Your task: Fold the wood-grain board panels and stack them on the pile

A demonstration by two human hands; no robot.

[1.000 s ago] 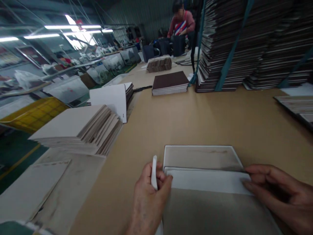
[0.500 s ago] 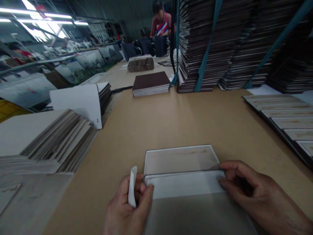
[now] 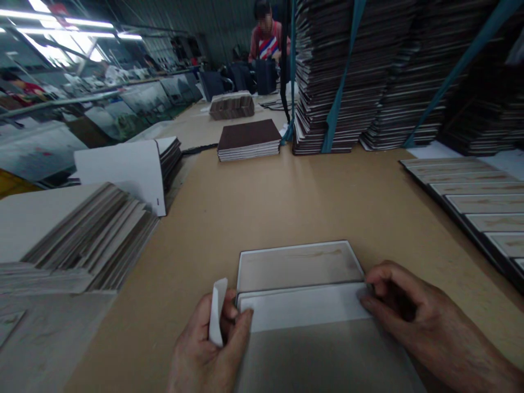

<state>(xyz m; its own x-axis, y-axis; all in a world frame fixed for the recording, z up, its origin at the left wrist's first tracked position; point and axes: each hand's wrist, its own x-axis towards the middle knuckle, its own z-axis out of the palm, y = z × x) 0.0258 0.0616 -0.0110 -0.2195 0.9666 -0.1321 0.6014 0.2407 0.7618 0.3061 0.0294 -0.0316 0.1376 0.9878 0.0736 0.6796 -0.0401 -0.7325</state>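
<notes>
A flat grey board with a white band (image 3: 311, 305) lies at the bottom centre, overlapping a beige panel with a pale rim and dark edge (image 3: 297, 267). My left hand (image 3: 210, 338) is closed at the board's left edge, its thumb on the white band's corner. A curled white paper strip (image 3: 218, 311) stands up between its fingers. At the right edge, my right hand (image 3: 413, 311) pinches the board's upper corner between thumb and forefinger, near where the two pieces meet.
Brown boards (image 3: 249, 141) are stacked farther back on the tan table (image 3: 286, 202). Tall strapped stacks (image 3: 327, 71) rise behind. Loose boards (image 3: 94, 240) lean at left; overlapping panels (image 3: 483, 204) lie at right. A person (image 3: 268, 41) is in the background.
The whole view has shifted slightly, with things appearing a little farther left. Both hands keep nearly the same places at the board's edges; the right fingers are bent a little more.
</notes>
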